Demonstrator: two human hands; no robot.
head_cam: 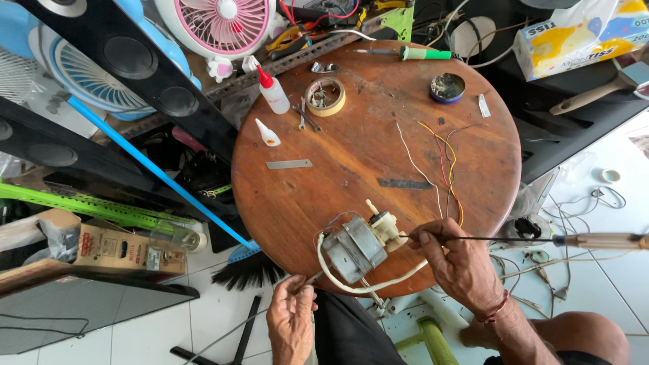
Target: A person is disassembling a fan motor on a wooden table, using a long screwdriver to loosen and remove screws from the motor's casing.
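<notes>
**Fan motor at the table's near edge**

Round wooden table (351, 155) before us bears the grey fan motor (356, 247) at its near rim. Our right hand (454, 263), just right of it, pinches a long screwdriver (541, 238). Our left hand (291, 318), below the motor, pinches a thin wire (312, 277).

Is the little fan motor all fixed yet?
Not yet. The motor is out and bare on the round table, its coloured wires loose. The right hand touches its white end beside a long screwdriver; the left hand pinches a wire. The soldering iron lies unused.
</notes>
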